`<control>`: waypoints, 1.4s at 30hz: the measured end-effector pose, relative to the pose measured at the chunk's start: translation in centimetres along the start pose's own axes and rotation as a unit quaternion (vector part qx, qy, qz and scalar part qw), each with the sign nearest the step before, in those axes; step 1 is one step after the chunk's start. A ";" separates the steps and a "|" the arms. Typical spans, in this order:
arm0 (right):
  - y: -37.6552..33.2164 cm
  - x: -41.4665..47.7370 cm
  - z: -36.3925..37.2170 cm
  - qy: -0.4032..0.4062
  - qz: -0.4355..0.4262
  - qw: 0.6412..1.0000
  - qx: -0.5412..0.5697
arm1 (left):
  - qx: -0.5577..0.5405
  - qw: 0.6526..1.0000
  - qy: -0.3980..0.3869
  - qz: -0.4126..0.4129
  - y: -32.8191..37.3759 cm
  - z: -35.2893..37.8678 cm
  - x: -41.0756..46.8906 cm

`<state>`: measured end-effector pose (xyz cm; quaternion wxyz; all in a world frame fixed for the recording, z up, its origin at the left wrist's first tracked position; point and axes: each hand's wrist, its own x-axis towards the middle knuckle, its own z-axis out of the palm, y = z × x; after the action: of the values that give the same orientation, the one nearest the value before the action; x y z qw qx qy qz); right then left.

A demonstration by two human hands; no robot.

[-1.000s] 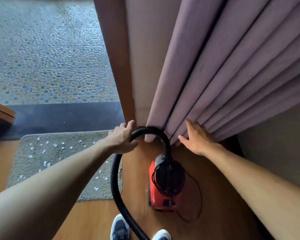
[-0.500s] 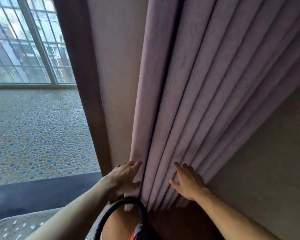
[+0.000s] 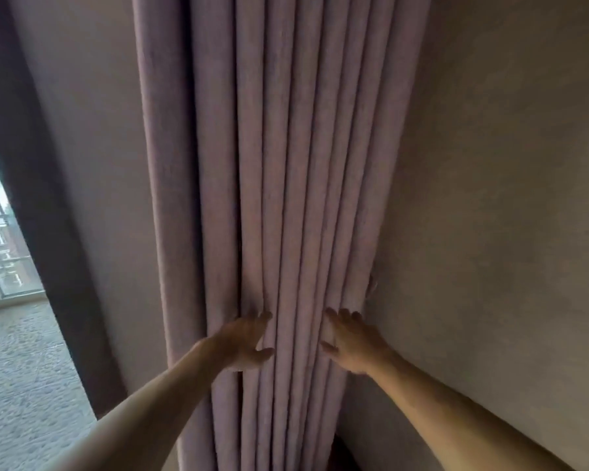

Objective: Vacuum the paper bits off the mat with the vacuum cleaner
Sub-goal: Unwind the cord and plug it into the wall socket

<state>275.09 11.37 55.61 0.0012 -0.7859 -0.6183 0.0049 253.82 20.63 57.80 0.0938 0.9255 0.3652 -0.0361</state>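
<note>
— Hands? Left hand [image 3: 242,345] and right hand [image 3: 351,345] spread flat on curtain [image 3: 286,198], holding nothing.
— Vacuum, mat? Out of view (likely below, toward 6 o'clock); cannot tell which hand nearer.

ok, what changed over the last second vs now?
The view tilted up: vacuum cleaner, hose, mat and paper bits dropped out of frame. The left hand left the hose and slid up the curtain; the right hand rose with it. Both are now spread open on the folds, gripping nothing. The curtain still hangs bunched beside the wall.
</note>
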 end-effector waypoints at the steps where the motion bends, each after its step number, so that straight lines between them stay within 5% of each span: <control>1: 0.8 -0.5 -1.0 0.001 0.012 1.000 0.003 | 0.002 1.000 0.006 0.012 0.8 -0.7 0.4; 12: 6.9 -9.0 -4.3 0.002 0.141 0.986 -0.084 | 0.020 0.985 0.005 0.173 7.2 -3.9 3.3; 22: 4.3 -14.9 -5.0 -0.007 0.262 0.963 -0.069 | 0.066 0.959 -0.031 0.274 7.0 -3.7 3.8; 42: 6.7 -25.4 -3.2 -0.031 0.366 0.929 -0.053 | 0.114 0.925 -0.030 0.360 16.4 1.4 4.5</control>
<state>275.62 -14.89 58.92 -0.0613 -0.9559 -0.2870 -0.0039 268.33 11.60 58.23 0.0048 0.9976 -0.0025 -0.0693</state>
